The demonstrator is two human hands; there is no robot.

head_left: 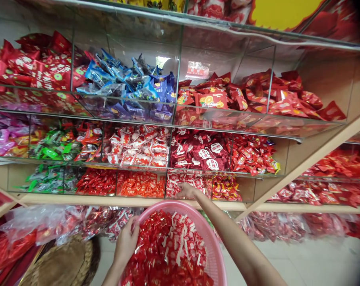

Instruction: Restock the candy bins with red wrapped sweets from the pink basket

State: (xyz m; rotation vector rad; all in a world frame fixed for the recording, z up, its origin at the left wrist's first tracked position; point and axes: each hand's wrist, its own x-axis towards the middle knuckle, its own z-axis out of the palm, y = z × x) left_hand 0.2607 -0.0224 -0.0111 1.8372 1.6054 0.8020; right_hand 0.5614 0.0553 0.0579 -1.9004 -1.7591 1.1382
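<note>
Where the left grip (128, 238) closes over the upper left of its rim, a round pink basket (217, 254) sits nearest, right of that hand, filled with red-wrapped sweets (153, 234) and a pale patch of red-and-white sweets (186, 243). Lower and to the left of the left grip is a round woven piece (57, 262), with clear plastic bags (33, 222) above it. Beyond the basket, the right arm crosses its far right edge, and the right grip (185, 191) is at the front of a bottom-row bin, fingers bent and pointing left; they are too small and blurred to tell whether they are wide, narrow or holding a sweet. What matters in space is that the bin's red-and-white candies (200, 183) lie immediately behind and around the right grip, within that compartment, while the basket is just below it on the near side. Those candies are jumbled, so no single long axis shows; the right hand is clearly the nearer one to them, the left being at the basket. To the right grip's left is a bin of orange candies (142, 184), to its right yellow-and-red ones (226, 187). Above it come maroon packets (205, 153), then, farther up, red packets with orange fruit prints (211, 99).
</note>
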